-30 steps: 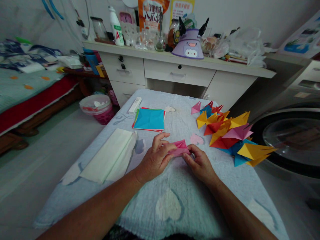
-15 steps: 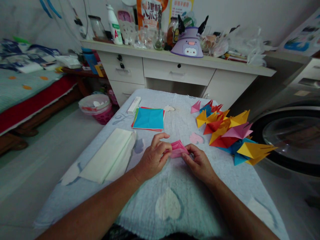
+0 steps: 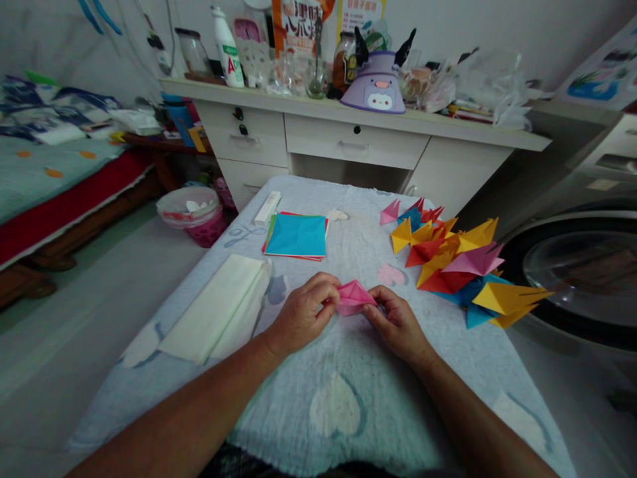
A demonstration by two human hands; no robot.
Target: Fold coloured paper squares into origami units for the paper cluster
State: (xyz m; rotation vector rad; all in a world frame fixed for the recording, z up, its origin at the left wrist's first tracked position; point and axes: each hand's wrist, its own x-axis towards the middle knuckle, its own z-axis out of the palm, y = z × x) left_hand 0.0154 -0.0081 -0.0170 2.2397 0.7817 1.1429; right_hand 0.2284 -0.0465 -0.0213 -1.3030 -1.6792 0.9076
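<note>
A partly folded pink origami paper (image 3: 354, 300) is held between my two hands above the middle of the table. My left hand (image 3: 309, 309) pinches its left end between thumb and fingers. At the opposite end, my right hand (image 3: 395, 318) grips the paper with the thumb on the near side. Farther back lies a stack of square coloured paper (image 3: 297, 235), blue on top. Several folded paper cranes (image 3: 450, 255) in yellow, red, blue and pink are grouped on the right side of the table.
A folded pale cloth or paper (image 3: 219, 309) lies on the left of the cloth-covered table (image 3: 279, 411), with a narrow white box (image 3: 267, 208) behind it. A white desk (image 3: 348, 126) stands beyond, a pink bin (image 3: 199, 219) at left, a front-loading washing machine (image 3: 587, 245) at right.
My left hand's raised forefinger has come down, and the fingers now close on the paper's left end. The pink paper is slightly flatter; my right hand has barely moved.
</note>
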